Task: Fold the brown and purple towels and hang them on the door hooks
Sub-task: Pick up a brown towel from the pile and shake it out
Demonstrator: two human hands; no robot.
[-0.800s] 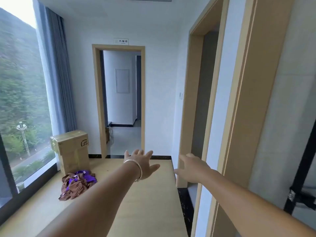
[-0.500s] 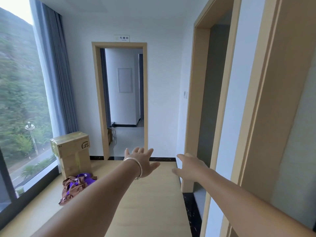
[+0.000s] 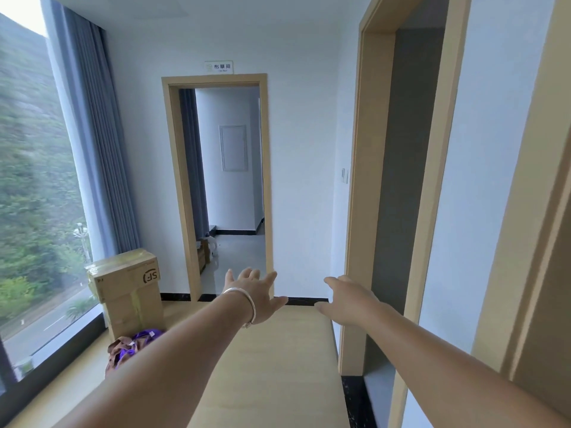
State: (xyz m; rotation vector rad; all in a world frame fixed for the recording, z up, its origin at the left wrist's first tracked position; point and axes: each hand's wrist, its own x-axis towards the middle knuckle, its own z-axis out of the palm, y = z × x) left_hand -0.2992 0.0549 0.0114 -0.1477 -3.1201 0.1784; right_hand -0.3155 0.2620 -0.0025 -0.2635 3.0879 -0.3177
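Note:
A crumpled heap of brown and purple towels (image 3: 129, 349) lies on the long wooden bench (image 3: 278, 366) at the lower left, partly hidden behind my left forearm. My left hand (image 3: 253, 295), with a silver bangle on the wrist, is stretched forward over the bench, fingers spread and holding nothing. My right hand (image 3: 349, 299) reaches forward beside it, fingers relaxed and empty. Both hands are well away from the towels. No door hooks are in view.
A taped cardboard box (image 3: 126, 288) stands on the bench just behind the towels. A big window (image 3: 34, 196) with a grey curtain (image 3: 95, 143) runs along the left. An open doorway (image 3: 228, 186) lies ahead; wooden door frames (image 3: 367, 186) line the right wall.
The view has swung up and left, so the towels now sit lower and partly behind my left arm. Both hands stay outstretched and empty.

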